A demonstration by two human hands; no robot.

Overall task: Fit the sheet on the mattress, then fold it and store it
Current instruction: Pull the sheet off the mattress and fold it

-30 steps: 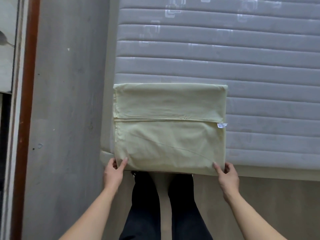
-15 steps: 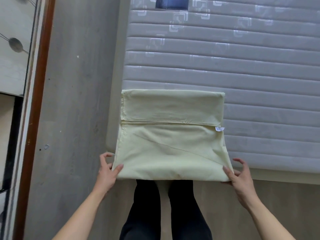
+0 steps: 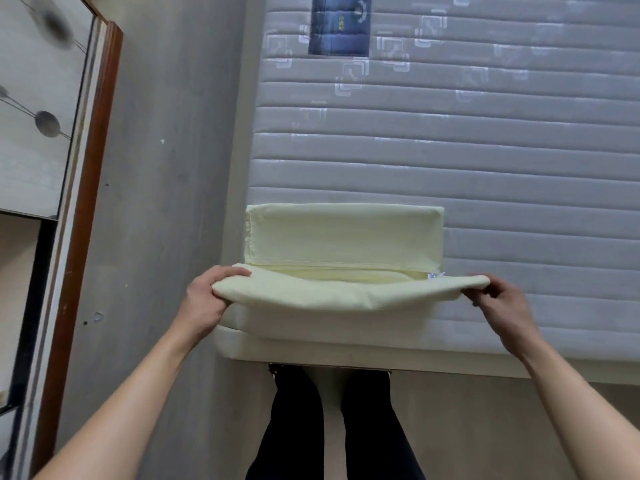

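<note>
A pale yellow folded sheet (image 3: 343,237) lies on the near left corner of the grey quilted mattress (image 3: 485,161). Its near half is lifted and curled over toward the far half. My left hand (image 3: 207,299) grips the lifted edge at its left corner. My right hand (image 3: 495,299) pinches the same edge at its right corner. A small white tag (image 3: 434,276) shows near the right end of the fold.
A grey floor strip (image 3: 166,202) runs left of the mattress. Further left stands a wardrobe with a brown wooden frame (image 3: 86,188). A blue label (image 3: 339,24) is sewn on the mattress at the far side. My dark-trousered legs (image 3: 332,427) stand against the near edge.
Both hands have raised the sheet's near edge off the mattress and carried it away from me, over the rest of the sheet. The view has tilted up the mattress.
</note>
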